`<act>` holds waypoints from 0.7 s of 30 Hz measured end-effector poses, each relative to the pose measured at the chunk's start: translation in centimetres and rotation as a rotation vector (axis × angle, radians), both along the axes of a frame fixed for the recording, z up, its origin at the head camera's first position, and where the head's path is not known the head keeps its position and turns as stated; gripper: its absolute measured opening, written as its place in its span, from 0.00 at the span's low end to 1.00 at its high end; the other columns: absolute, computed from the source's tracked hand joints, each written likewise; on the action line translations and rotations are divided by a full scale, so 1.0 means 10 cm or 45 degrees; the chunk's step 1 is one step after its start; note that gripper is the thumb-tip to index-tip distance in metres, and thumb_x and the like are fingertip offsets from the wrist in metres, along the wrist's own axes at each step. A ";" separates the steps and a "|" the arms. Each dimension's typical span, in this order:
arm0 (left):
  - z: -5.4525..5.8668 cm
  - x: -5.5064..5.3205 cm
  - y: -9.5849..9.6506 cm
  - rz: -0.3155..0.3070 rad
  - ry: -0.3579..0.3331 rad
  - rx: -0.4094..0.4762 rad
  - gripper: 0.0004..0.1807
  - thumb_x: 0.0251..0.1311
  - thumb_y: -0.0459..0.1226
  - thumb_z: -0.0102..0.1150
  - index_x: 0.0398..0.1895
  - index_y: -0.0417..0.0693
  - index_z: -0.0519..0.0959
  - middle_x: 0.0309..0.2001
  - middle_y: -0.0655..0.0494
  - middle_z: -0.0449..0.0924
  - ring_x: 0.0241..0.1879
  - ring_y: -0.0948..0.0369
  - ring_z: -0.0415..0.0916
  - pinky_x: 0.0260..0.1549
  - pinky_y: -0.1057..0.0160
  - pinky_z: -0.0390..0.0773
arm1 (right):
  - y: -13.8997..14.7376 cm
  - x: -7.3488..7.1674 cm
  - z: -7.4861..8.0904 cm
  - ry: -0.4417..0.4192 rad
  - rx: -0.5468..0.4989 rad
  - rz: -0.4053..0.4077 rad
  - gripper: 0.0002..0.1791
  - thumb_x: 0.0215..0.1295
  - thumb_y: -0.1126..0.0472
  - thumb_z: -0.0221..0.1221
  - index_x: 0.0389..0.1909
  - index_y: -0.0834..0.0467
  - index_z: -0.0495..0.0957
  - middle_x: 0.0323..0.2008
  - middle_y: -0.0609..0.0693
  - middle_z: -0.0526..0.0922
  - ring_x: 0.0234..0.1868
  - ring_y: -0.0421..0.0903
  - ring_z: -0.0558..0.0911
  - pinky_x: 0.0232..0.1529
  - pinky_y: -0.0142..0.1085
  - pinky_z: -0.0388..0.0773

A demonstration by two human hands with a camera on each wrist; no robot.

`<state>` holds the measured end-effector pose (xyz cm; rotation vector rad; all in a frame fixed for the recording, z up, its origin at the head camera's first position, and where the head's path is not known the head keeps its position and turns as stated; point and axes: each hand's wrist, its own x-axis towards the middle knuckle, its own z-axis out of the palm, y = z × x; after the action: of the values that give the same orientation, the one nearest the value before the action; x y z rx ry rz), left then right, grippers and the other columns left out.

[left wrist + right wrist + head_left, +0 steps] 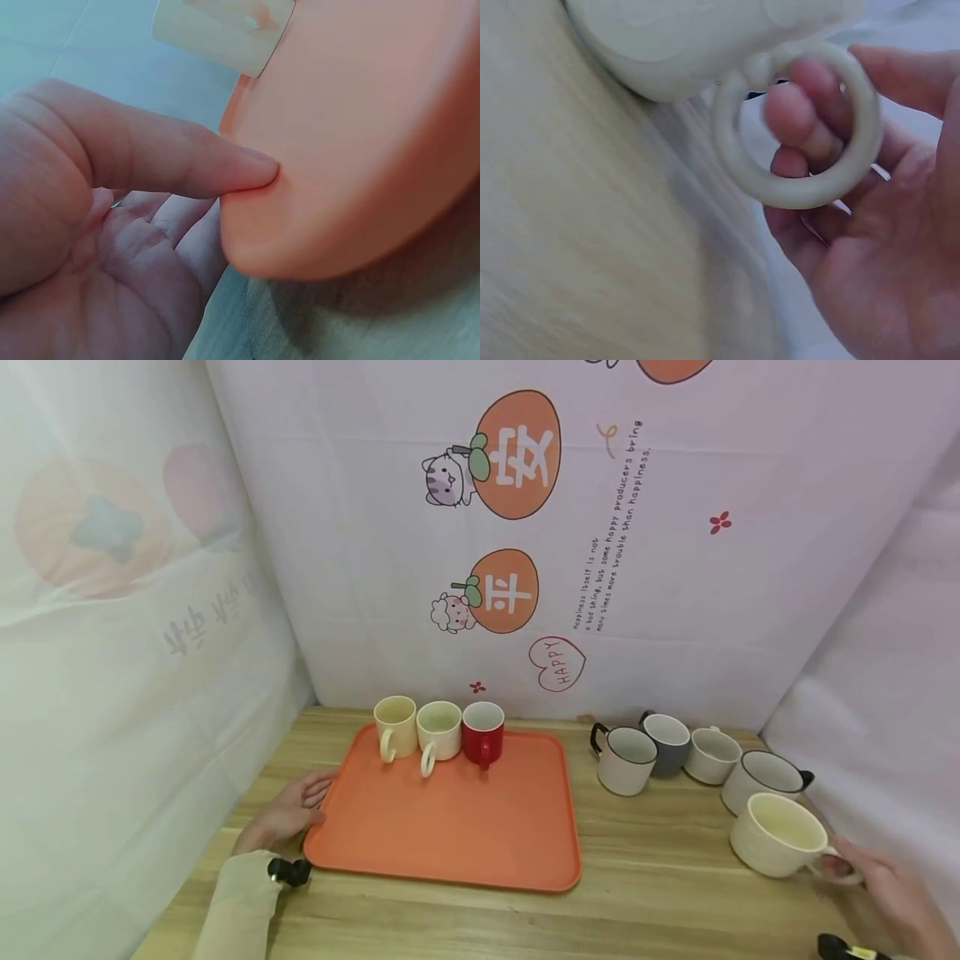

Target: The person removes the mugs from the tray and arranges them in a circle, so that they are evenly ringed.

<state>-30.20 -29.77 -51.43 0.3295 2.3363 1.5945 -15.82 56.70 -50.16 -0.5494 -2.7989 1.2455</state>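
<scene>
My left hand (281, 814) grips the left edge of an orange tray (465, 827). In the left wrist view the thumb (225, 165) presses the tray's upper face, with the other fingers below its rim. At the far right, my right hand (881, 881) holds a wide cream mug (776, 839) upright by its round handle (806, 193), fingertips curled through the ring. Along the tray's back edge stand a pale yellow mug (395, 731), a white mug with a greenish inside (438, 731) and a red mug (482, 735), handles toward me.
Right of the tray, a white mug with black handle (626, 768), a grey mug (670, 747), a plain white mug (711, 758) and a wide black-rimmed mug (757, 785) stand close together on the wooden table (660, 893). Printed cloth (675, 610) hangs behind and at both sides.
</scene>
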 end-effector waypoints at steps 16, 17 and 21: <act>0.03 0.01 0.01 -0.012 0.002 0.003 0.47 0.59 0.18 0.55 0.83 0.32 0.51 0.82 0.29 0.51 0.82 0.34 0.48 0.70 0.59 0.77 | -0.82 -0.11 0.78 0.405 0.263 0.112 0.29 0.72 0.42 0.64 0.69 0.50 0.80 0.41 0.04 0.73 0.42 0.03 0.67 0.36 0.13 0.61; 0.03 0.02 0.01 -0.012 0.004 0.006 0.47 0.58 0.18 0.56 0.83 0.32 0.51 0.82 0.29 0.51 0.82 0.34 0.48 0.70 0.60 0.77 | -0.94 -0.16 0.80 0.430 0.284 0.174 0.29 0.72 0.43 0.65 0.69 0.51 0.80 0.44 0.07 0.76 0.43 0.03 0.67 0.38 0.13 0.61; 0.02 0.02 0.00 -0.016 0.011 0.020 0.48 0.58 0.19 0.56 0.83 0.32 0.51 0.82 0.29 0.50 0.82 0.34 0.48 0.69 0.63 0.77 | -1.51 -0.36 0.86 0.493 0.410 0.354 0.28 0.70 0.44 0.67 0.66 0.52 0.82 0.57 0.35 0.88 0.52 0.15 0.75 0.47 0.22 0.68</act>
<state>-29.99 -29.75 -51.20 0.3546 2.3247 1.6091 -19.41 41.62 -41.59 0.0942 -2.7077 0.7908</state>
